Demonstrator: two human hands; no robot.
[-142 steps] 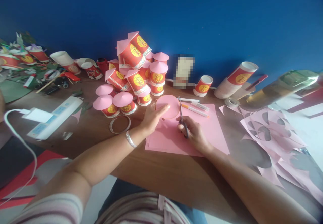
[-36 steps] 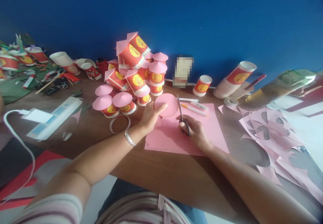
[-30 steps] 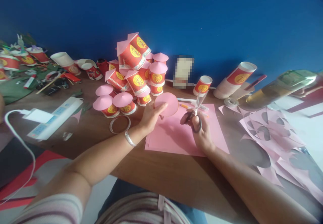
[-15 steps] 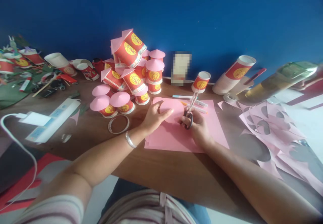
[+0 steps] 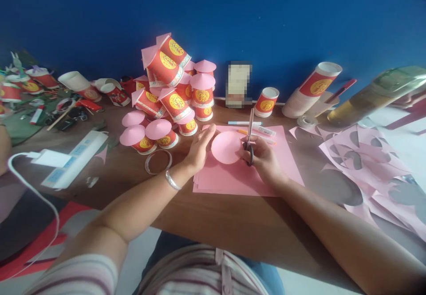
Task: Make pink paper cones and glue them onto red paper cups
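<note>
In the head view a pink paper circle [image 5: 227, 147] is held over a stack of pink paper sheets [image 5: 229, 184]. My left hand [image 5: 198, 151] is at the circle's left edge, fingers stretched out. Whether it touches the circle I cannot tell. My right hand [image 5: 264, 159] is closed around the dark handles of the scissors [image 5: 250, 126], blades pointing up and nearly together. Its fingertips meet the circle's right edge. Several markers [image 5: 262, 131] lie on the sheets just behind my right hand.
Left of the sheets stand piled red paper cups [image 5: 175, 102] with pink cone tops. A roll of tape [image 5: 306, 121], a cup stack [image 5: 314, 88] and a bottle [image 5: 372, 93] are at the back right. Pink paper scraps [image 5: 369, 157] spread at right; a power strip [image 5: 75, 159] lies left.
My left hand has loosened from the circle and its fingers have straightened. The circle now faces up more fully. The scissors' blades have turned more upright.
</note>
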